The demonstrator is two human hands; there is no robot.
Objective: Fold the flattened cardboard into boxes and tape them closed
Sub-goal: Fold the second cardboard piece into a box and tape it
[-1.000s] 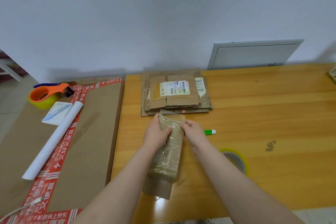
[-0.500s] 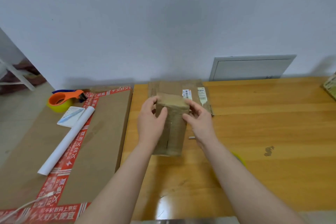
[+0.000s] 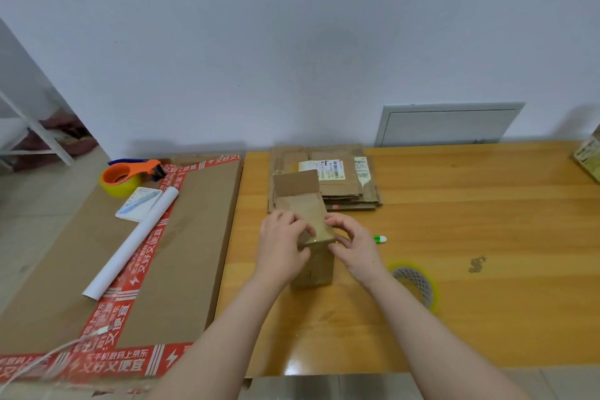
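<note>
A small brown cardboard box [image 3: 308, 214] stands upright on the wooden table [image 3: 454, 286], its top flaps open and one flap raised at the back. My left hand [image 3: 281, 243] grips its left side near the top. My right hand [image 3: 354, 242] pinches the right top edge. Behind the box lies a stack of flattened cardboard [image 3: 350, 182] with a white label. A roll of clear tape [image 3: 417, 284] lies on the table right of my right wrist. An orange tape dispenser [image 3: 128, 174] with yellowish tape sits at the far left.
A large flat carton with red printed tape [image 3: 136, 269] lies left of the table, carrying a white paper roll [image 3: 130, 243] and a notepad with a pen [image 3: 139, 203]. A green-and-white marker [image 3: 380, 239] lies by my right hand. Another box [image 3: 589, 156] pokes in at the far right edge.
The box went from lying flat in my hands to standing upright on the table, with its top flaps now opened. Both hands shifted to the box's top.
</note>
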